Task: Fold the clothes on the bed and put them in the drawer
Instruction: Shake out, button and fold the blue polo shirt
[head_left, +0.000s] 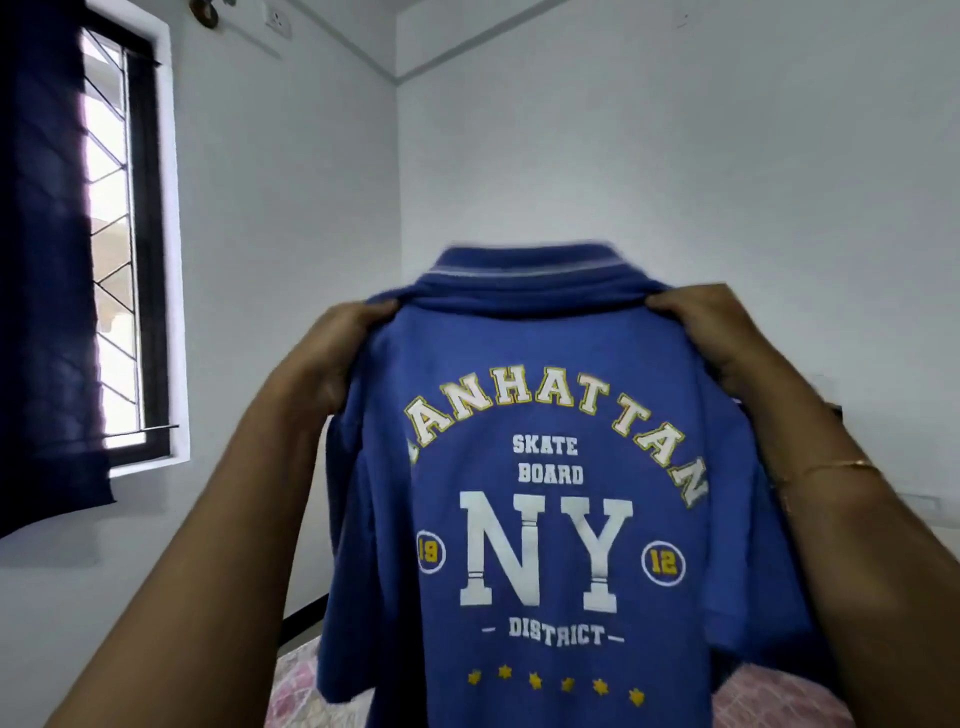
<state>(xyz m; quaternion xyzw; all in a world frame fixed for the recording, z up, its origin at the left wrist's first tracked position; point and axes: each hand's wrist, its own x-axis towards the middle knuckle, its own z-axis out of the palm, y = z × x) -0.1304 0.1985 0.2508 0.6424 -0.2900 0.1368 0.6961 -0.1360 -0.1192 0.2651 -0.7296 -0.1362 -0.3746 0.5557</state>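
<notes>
While both forearms rise from the bottom corners of the frame, the blue polo shirt (550, 519) hangs in mid-air at centre, printed side toward the camera, lettering reading NY and SKATE BOARD. Left hand (337, 358) has its grip clenched on the left shoulder seam, fingers bunched into the cloth; right hand (727, 338) grips the right shoulder the same way, a thin bracelet (841, 466) on that wrist. Collar (524, 270) sits up top, slightly blurred. Below the hem, at the bottom of the frame, a pink patterned bedspread (296, 686) peeks out on the bed. Further back, upper left, a barred window (111, 249) with a dark curtain (41, 260), then plain white walls. By my reading, folding has barely begun: this shirt is unfolded, no drawer in sight, so everything is left.
</notes>
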